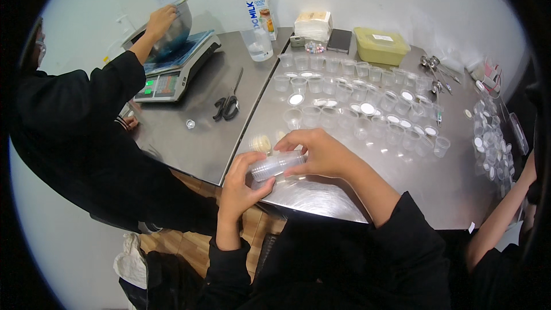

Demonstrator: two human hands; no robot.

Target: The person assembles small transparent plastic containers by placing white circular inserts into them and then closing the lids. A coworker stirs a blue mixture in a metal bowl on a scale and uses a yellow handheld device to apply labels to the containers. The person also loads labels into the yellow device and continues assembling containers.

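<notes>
Two stainless steel tables pushed together, seam running from the far edge toward the near edge, surfaces shiny with soft reflections. Plain white wall behind the far edge, evenly lit. Wooden parquet floor shows below the near edge at left. A pale cloth lies on the floor.

Left hand: raised from the lower edge, fingers curled upward, thumb pointed toward the other hand.
Right hand: held palm down, fingers bent and aimed leftward, close to the left hand.
Forearms: both bare to dark sleeves, the right one angled in from the lower right.
</notes>
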